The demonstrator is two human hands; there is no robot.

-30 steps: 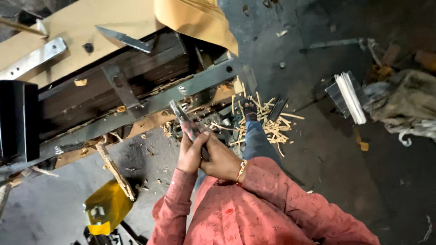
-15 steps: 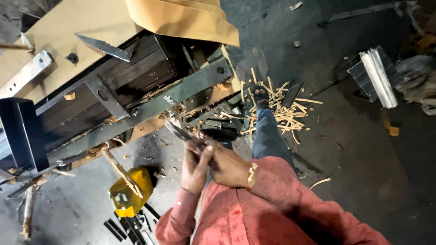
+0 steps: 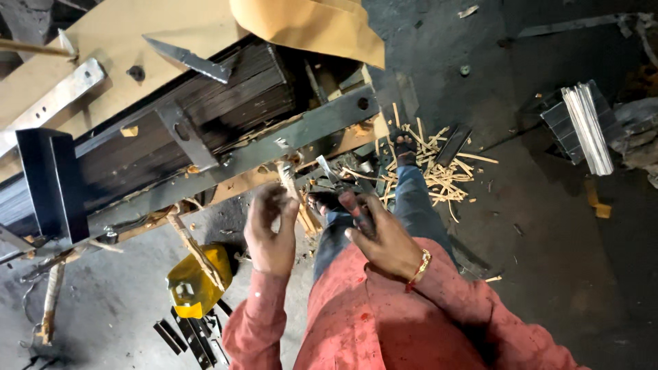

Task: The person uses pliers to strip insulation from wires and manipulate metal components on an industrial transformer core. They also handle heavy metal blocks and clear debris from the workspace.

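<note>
The left hand (image 3: 271, 229) pinches a thin pale wooden stick (image 3: 291, 195) between curled fingertips. The stick rises from them towards the long grey steel bar (image 3: 274, 151) above. The right hand (image 3: 377, 233) wraps its fingers shut around a dark pointed metal tool (image 3: 343, 192), possibly pliers. Beyond its fingers lie splintered pale sticks (image 3: 432, 161). Below the left hand sits a crumpled yellow can (image 3: 192, 281).

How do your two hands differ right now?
The left hand pinches a thin wooden stick, fingers raised toward the metal bar; the right hand grips a dark-handled tool. The right hand wears a wrist bracelet; the left does not. Both come out of red sleeves.
</note>
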